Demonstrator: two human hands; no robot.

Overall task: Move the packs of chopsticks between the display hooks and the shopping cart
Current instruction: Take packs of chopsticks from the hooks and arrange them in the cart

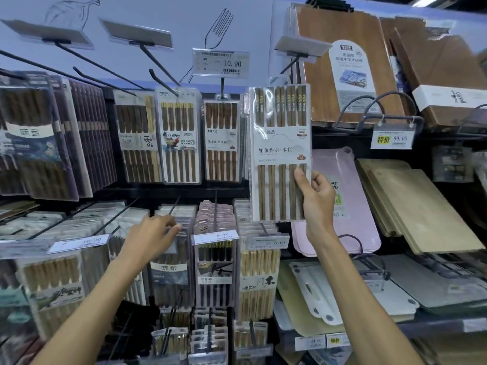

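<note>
**Item 1, your right hand** (316, 196): centre right of the frame, raised. Thumb on the front and fingers curled behind, it grips the lower right edge of the chopstick pack (280, 143).

**Item 2, chopstick pack:** clear sleeve, white label card across the middle, brown chopsticks showing above and below it. You hold it upright in front of the display, right of centre. Its top edge sits just beneath the empty display hook (288, 65) that carries a blank tag holder; you cannot tell whether the pack hangs on it.

**Item 3, your left hand** (151, 233): lower centre left, reaching in toward the lower row. Its fingers are loosely bent, and the tips are at the top of a hanging pack with a dark label (171, 270). Whether they touch or pinch it cannot be told.

**Item 4, upper row:** hanging packs (179, 138) left of the held one, under a 10.90 price tag (220, 63).

**Item 5, lower row:** more packs behind a 9.90 tag (216, 236) and a 16.00 tag (267, 242).

**Item 6, right side:** wooden cutting boards (326, 83) at upper right, above a 99.00 tag (392, 139). A pink board (340, 212) stands behind your right hand.
</note>
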